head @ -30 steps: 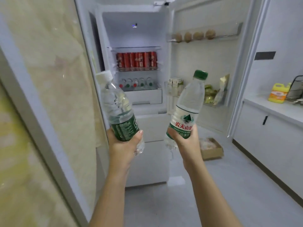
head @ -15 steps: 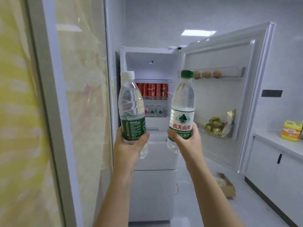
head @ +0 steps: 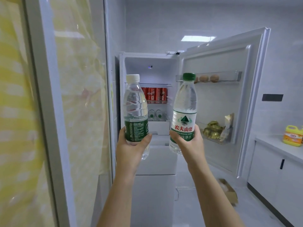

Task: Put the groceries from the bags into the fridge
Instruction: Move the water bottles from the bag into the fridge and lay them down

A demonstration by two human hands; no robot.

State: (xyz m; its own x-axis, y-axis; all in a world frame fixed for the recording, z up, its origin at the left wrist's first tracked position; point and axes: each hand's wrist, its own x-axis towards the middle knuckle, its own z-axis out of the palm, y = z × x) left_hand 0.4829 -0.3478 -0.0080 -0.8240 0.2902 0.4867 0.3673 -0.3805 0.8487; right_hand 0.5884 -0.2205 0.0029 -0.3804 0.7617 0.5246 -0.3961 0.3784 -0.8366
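Observation:
My left hand grips a clear water bottle with a white cap and dark green label, held upright. My right hand grips a second water bottle with a green cap and a white-and-green label, also upright. Both bottles are raised in front of the open white fridge. Inside it, red cans line one shelf and several small bottles lie on the shelf below.
The fridge door swings open to the right, with eggs in its top rack and gold-wrapped packets in a lower rack. A glass partition stands at the left. A counter with a yellow jug is right; a cardboard box lies on the floor.
The view has risen and backed off from the fridge. Both bottles have gone from tilted to upright and sit closer together; my grips are unchanged.

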